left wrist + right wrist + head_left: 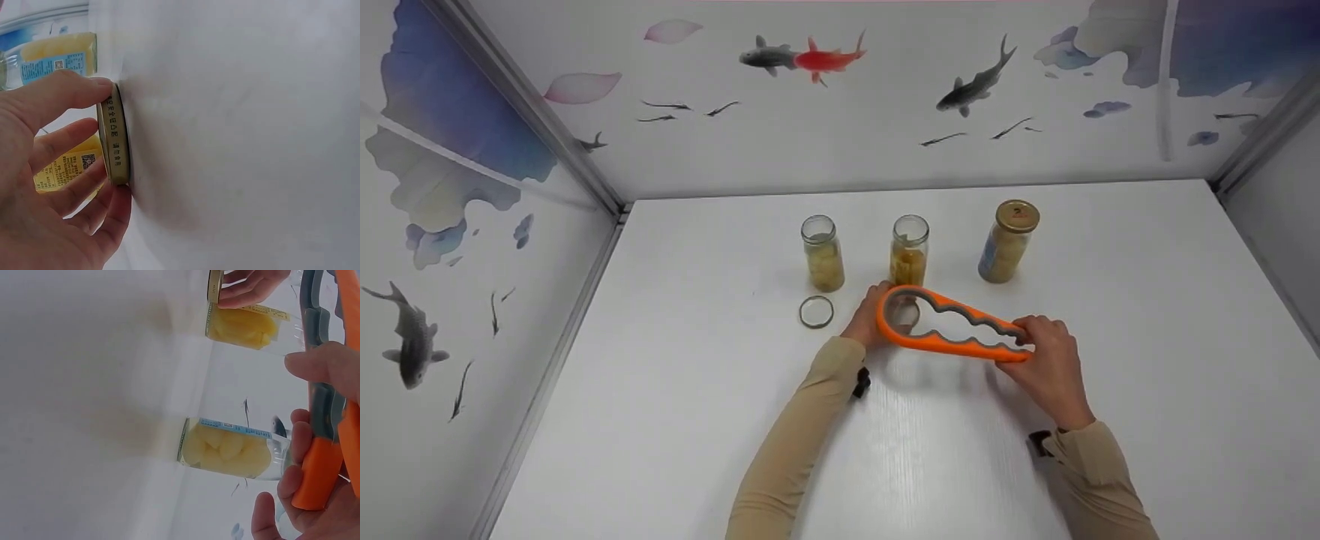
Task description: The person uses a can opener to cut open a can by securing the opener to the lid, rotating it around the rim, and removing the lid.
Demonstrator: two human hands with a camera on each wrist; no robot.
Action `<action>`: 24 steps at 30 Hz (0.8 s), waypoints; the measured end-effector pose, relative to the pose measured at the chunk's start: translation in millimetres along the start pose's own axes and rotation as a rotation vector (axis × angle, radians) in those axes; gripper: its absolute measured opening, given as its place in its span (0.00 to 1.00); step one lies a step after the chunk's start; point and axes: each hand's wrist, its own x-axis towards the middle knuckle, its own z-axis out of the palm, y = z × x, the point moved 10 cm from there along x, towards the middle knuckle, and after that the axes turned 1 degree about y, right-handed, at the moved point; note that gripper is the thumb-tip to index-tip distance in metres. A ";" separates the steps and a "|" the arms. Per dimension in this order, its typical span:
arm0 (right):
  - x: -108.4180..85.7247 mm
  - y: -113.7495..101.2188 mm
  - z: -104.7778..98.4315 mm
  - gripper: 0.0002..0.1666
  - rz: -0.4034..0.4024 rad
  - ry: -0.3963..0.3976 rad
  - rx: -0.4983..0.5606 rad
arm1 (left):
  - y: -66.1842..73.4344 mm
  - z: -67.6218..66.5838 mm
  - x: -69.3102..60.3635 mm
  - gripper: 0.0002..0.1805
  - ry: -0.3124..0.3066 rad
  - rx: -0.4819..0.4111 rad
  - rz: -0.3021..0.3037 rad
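My left hand (872,316) pinches a gold jar lid (114,135) between thumb and fingers; its edge touches or nearly touches the tabletop. Just beyond stands an uncapped jar of yellow fruit (908,262). In my right hand (1051,367) I grip the handle ends of an orange jar opener (937,343) with grey wavy inner edges. Its looped end hangs over the left hand and partly hides it in the head view. Another lid (816,312) lies on the table before the left uncapped jar (825,266), which holds pale fruit.
At the right of the row stands a third jar (1003,251), its gold lid on. Behind the white table (675,360) rises a wall (877,150) painted with fish, and another painted wall (472,247) borders the left side.
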 end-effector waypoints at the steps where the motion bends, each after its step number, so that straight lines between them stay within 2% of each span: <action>1: -0.2 0.3 0.1 0.23 0.002 -0.001 0.000 | -1.4 0.2 0.4 0.26 0.000 -0.004 -0.007; 7: -2.3 1.9 -0.1 0.21 0.013 0.002 0.010 | -4.3 0.1 -0.6 0.29 -0.016 -0.038 -0.035; 10: -2.3 2.7 -0.9 0.21 0.019 0.003 0.016 | 0.2 -3.1 -1.9 0.28 -0.020 -0.004 -0.006; 17: -2.2 7.8 -3.2 0.21 0.064 -0.001 0.031 | 17.9 -15.0 -1.7 0.21 0.032 0.106 0.132; 24: -4.0 10.9 -10.1 0.22 0.069 0.033 0.038 | 23.9 -16.5 -2.6 0.21 0.047 0.081 0.125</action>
